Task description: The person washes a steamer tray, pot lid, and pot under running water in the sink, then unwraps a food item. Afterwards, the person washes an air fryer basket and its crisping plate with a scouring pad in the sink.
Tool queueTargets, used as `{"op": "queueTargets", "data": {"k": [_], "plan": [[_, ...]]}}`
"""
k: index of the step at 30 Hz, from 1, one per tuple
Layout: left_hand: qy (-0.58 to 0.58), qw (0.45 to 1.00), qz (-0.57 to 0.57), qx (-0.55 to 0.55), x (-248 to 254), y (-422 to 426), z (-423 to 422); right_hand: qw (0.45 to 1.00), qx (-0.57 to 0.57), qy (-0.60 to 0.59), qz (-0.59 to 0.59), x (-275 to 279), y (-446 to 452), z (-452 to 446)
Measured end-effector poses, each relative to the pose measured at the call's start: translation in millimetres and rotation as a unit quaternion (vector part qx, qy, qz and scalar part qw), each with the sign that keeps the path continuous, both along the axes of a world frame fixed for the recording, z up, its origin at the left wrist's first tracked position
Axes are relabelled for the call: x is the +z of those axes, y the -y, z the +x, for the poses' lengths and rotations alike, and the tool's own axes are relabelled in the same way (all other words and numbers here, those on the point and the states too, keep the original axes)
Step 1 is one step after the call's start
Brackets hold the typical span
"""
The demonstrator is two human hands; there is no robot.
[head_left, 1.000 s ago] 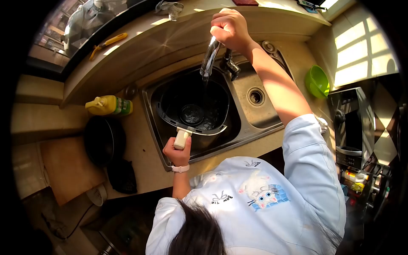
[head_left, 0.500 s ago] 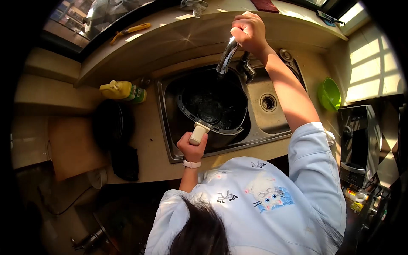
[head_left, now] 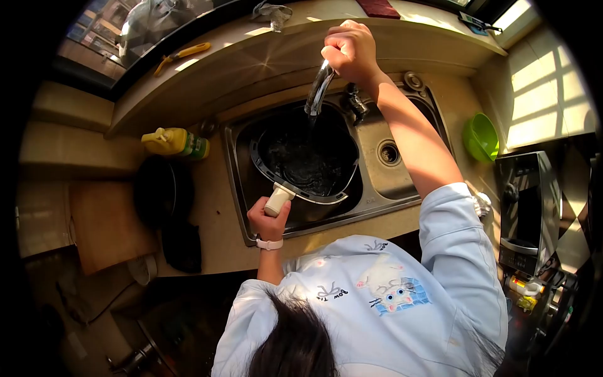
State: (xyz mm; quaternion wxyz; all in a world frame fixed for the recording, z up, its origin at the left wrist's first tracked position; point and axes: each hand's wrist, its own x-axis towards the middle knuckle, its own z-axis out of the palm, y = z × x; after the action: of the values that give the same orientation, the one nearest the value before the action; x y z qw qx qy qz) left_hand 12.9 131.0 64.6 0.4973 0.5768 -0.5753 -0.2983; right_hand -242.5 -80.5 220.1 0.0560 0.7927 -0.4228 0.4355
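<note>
My left hand (head_left: 269,217) is closed round the cream handle of a black air fryer basket (head_left: 261,164), held in the left basin of the steel sink. Rippling water shows inside the basket. My right hand (head_left: 352,51) wraps the upper part of a chrome faucet (head_left: 318,93). The faucet's spout points down over the basket, with water running from its tip. Part of the faucet is hidden by my fingers.
Beside the basket is the right basin with its drain (head_left: 389,152). A yellow bottle (head_left: 176,143) and a black pan (head_left: 162,191) are on the left counter. To the right stand a green bowl (head_left: 481,138) and a microwave (head_left: 522,210).
My right hand and the faucet spout have swung slightly left. My left hand has shifted the basket a little left too. The whole view has also drifted slightly.
</note>
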Motion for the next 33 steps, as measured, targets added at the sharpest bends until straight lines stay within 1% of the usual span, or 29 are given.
{"op": "queueTargets", "data": {"k": [4, 7, 11, 13, 15, 16, 17, 19, 20, 21, 22, 23, 24, 25, 27, 28, 29, 30, 31, 32, 33], "plan": [[-0.026, 1.000, -0.015, -0.007, 0.7, 24.6, -2.3, 1.000, 0.000, -0.002, -0.008, 1.4, -2.0, -2.1], [-0.026, 0.999, -0.022, -0.011, 3.0, 24.7, 6.7, 1.000, -0.006, 0.001, -0.013, 2.0, -4.6, -1.5], [0.045, 0.998, -0.044, -0.019, 8.8, 0.6, 13.8, 1.000, -0.017, -0.003, -0.010, -0.9, -0.8, -0.4], [0.060, 0.997, -0.037, -0.022, 13.6, 1.1, 13.3, 1.000, -0.017, 0.002, -0.024, -1.8, -0.4, 1.1], [0.038, 0.998, -0.024, -0.031, 13.5, 6.2, 9.2, 1.000, -0.013, 0.002, -0.023, -2.8, -0.1, 0.9], [0.007, 0.999, -0.016, -0.035, 19.3, 8.9, 3.2, 1.000, 0.010, 0.010, -0.027, -3.4, 1.3, -1.7], [0.006, 0.999, -0.022, -0.034, 18.9, 11.0, 1.7, 0.999, 0.031, 0.018, -0.029, -4.0, -1.0, -5.5], [-0.040, 0.998, -0.034, -0.030, 5.1, 12.6, 6.7, 1.000, 0.018, 0.005, -0.019, -6.0, -20.1, -13.1], [-0.042, 0.998, -0.036, -0.032, 2.3, 11.6, 8.8, 0.989, -0.043, 0.125, -0.067, -23.4, -29.3, -16.0], [-0.075, 0.996, -0.029, -0.030, 2.3, 10.4, 9.7, 0.958, -0.101, 0.242, -0.116, -44.6, -37.9, -19.1], [-0.106, 0.994, -0.018, -0.029, 2.8, 7.1, 11.1, 0.928, -0.228, 0.293, 0.004, -75.9, -52.7, -23.2], [-0.106, 0.994, -0.018, -0.029, 3.0, 5.5, 12.5, 0.867, -0.348, 0.334, 0.124, -110.4, -64.5, -28.7], [-0.118, 0.992, -0.023, -0.024, 4.0, 4.1, 12.7, 0.808, -0.358, 0.341, 0.320, -141.5, -70.2, -38.0], [-0.129, 0.991, -0.027, -0.019, 5.9, 1.7, 13.1, 0.713, -0.354, 0.334, 0.504, -161.0, -75.3, -45.4], [-0.125, 0.992, -0.012, -0.014, 9.4, -1.2, 13.7, 0.687, -0.227, 0.215, 0.656, -167.9, -81.3, -50.4], [-0.125, 0.992, -0.008, -0.014, 8.2, -2.3, 16.1, 0.698, -0.194, 0.235, 0.648, -182.6, -75.1, -52.2], [-0.126, 0.992, -0.005, -0.013, 6.9, -3.2, 17.7, 0.697, -0.193, 0.235, 0.649, -198.6, -66.0, -52.3], [-0.126, 0.992, -0.005, -0.012, 5.2, -4.1, 18.2, 0.736, -0.199, 0.238, 0.602, -214.3, -54.4, -51.2], [-0.125, 0.992, -0.007, -0.006, 3.8, -5.5, 19.4, 0.772, -0.203, 0.240, 0.552, -218.6, -46.6, -48.5], [-0.124, 0.992, -0.010, -0.001, 1.7, -5.7, 21.1, 0.772, -0.201, 0.239, 0.553, -221.7, -39.8, -49.3], [-0.123, 0.992, -0.009, -0.001, -0.9, -6.7, 23.4, 0.796, -0.197, 0.222, 0.527, -219.2, -36.7, -49.2]]}}
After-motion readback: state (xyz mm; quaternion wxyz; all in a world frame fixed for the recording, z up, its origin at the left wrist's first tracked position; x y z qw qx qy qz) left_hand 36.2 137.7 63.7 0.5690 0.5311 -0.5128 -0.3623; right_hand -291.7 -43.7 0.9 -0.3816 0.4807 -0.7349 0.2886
